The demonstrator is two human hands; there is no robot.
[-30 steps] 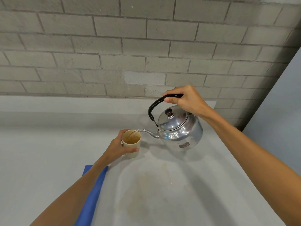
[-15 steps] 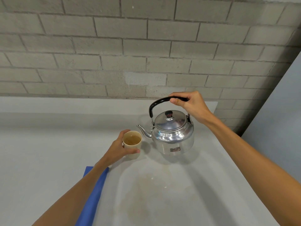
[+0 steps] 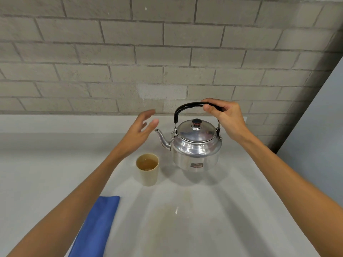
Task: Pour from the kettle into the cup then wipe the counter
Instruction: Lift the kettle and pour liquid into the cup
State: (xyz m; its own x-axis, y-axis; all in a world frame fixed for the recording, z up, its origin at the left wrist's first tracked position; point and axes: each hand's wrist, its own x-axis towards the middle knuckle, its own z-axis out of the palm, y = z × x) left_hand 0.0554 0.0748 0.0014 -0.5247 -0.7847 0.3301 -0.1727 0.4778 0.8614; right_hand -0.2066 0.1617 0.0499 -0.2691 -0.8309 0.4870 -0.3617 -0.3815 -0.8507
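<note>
Head view: right hand (image 3: 225,117) grips the kettle (image 3: 196,145) handle, upright beside the filled cup (image 3: 148,168); left hand (image 3: 138,135) hovers spread wide, empty, above the cup. Pouring looks done; wiping next calls for the blue cloth (image 3: 96,227) under the left forearm.

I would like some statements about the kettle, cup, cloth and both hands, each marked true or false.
1. The right hand grips the kettle by its black handle. True.
2. The left hand holds the cup. False: it is open, above the cup, touching nothing.
3. The cup holds brownish liquid. True.
4. The blue cloth lies right of the kettle. False: it lies on the left, partly under the left forearm.
</note>
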